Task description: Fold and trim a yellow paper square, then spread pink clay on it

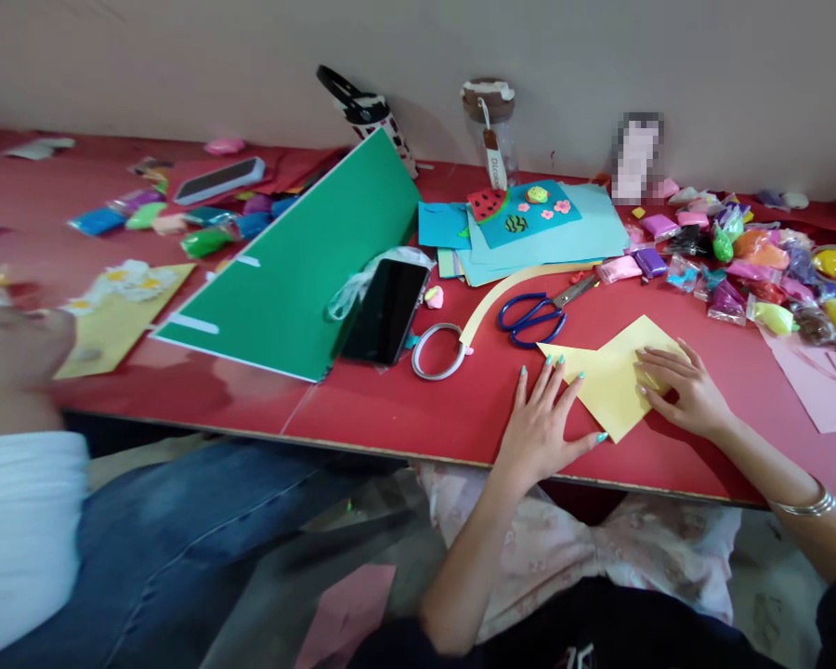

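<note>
A folded sheet of yellow paper point(609, 381) lies on the red table near its front edge, with a pointed flap toward the left. My left hand point(547, 418) rests with fingers spread, its fingertips at the paper's left flap and its thumb by the lower corner. On the right part of the paper my right hand point(686, 386) lies flat with its fingers stretched out. Blue-handled scissors point(533, 318) lie just beyond my left hand. Beside them are a roll of tape point(437, 351) and a curved pale yellow paper strip point(491, 302).
A green board point(299, 269) leans at the left, with a black phone point(388, 311) beside it. Blue sheets point(592, 223) with clay fruit lie behind. Colourful clay packets point(759, 246) crowd the right. Two bottles stand by the wall. A co-worker's hand point(24, 353) is far left.
</note>
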